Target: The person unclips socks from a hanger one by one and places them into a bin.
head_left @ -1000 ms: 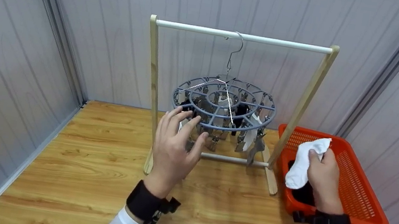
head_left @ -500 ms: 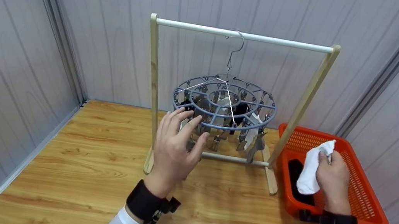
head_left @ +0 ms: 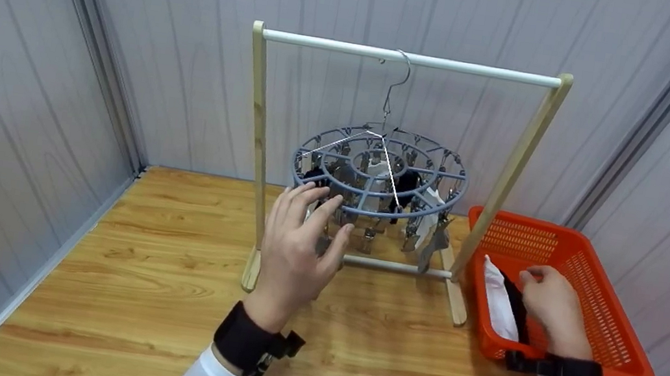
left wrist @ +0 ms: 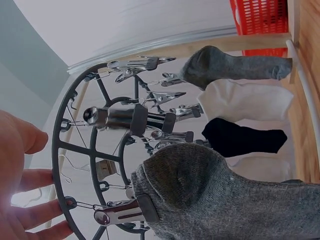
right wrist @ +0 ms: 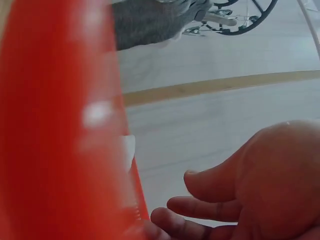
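Note:
My left hand (head_left: 298, 242) is raised at the near left rim of a round grey clip hanger (head_left: 374, 213), fingers spread apart. In the left wrist view its fingertips lie at or behind the rim; contact is unclear. A large grey sock (left wrist: 210, 200) hangs from a clip nearby, with a smaller grey sock (left wrist: 230, 66), a white sock (left wrist: 250, 102) and a black sock (left wrist: 242, 139) beyond. My right hand (head_left: 554, 307) is over the orange basket (head_left: 595, 297), fingers loosely bent and holding nothing. Left of it, a white sock (head_left: 499, 303) lies beside a dark sock (head_left: 516, 308).
A wooden stand with a white top bar (head_left: 329, 45) carries the hanger by its metal hook (head_left: 399, 82). Its right post (head_left: 519, 161) stands beside the basket. Panel walls surround the wooden surface (head_left: 162, 295) on the left, back and right.
My right hand held the white sock above the basket, moved right with it, then let it go; it now lies in the basket. My left hand has hardly moved.

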Action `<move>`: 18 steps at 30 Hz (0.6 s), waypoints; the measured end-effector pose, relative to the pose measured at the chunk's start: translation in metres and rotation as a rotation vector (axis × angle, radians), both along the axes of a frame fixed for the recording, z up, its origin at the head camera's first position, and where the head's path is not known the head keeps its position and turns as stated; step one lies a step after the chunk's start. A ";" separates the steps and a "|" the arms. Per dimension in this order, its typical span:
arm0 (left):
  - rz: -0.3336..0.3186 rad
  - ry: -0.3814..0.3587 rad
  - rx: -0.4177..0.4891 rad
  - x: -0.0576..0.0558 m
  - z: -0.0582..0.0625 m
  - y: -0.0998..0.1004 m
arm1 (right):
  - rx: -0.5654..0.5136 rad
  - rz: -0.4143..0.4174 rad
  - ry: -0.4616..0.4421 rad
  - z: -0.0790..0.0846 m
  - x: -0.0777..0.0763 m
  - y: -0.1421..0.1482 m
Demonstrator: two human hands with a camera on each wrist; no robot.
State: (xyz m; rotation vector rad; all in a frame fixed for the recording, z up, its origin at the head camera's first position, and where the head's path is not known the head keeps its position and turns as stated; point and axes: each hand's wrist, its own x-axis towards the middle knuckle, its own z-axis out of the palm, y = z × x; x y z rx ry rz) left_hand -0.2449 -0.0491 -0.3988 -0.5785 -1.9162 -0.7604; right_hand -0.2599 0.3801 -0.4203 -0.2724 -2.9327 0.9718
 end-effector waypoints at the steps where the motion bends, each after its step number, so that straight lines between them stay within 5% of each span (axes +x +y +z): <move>1: -0.002 -0.005 -0.003 0.001 0.000 0.000 | 0.008 -0.007 0.009 0.001 0.000 -0.001; 10: -0.035 0.030 -0.004 0.003 0.001 0.003 | -0.035 0.024 0.219 0.005 0.002 -0.037; 18: -0.103 0.061 -0.011 0.005 0.003 0.005 | -0.166 0.139 0.198 0.010 0.010 -0.067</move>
